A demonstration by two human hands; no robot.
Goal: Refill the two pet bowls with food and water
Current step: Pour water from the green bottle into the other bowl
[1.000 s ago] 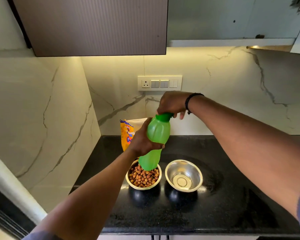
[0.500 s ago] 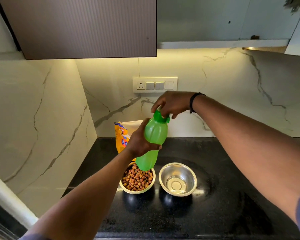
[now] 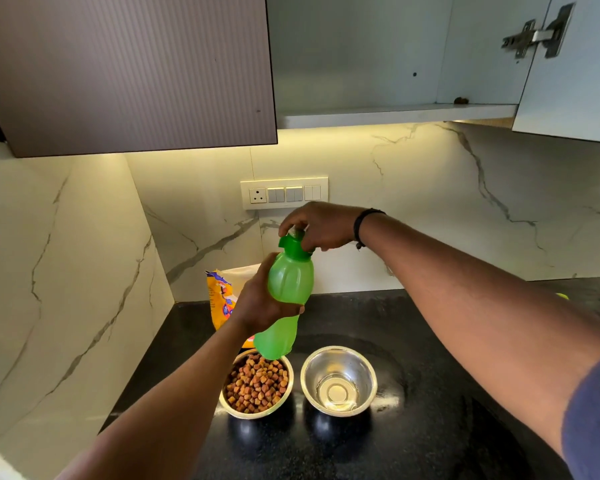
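Light green bottle (image 3: 289,292), darker green cap (image 3: 292,245) — brown kibble (image 3: 256,385), black counter (image 3: 413,427), white grey-veined wall (image 3: 430,202).

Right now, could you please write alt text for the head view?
A left hand holds a green bottle above two steel bowls while the right hand works its cap. The left bowl holds kibble; the right bowl has no food.

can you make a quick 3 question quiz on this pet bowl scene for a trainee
1. True or false: the left bowl holds kibble.
2. What does the left hand grip? A) green bottle B) food bag C) spoon
3. Fill in: the right hand is at the bottle's ____.

Key: 1 true; 2 A; 3 cap. The right bowl looks unfilled.
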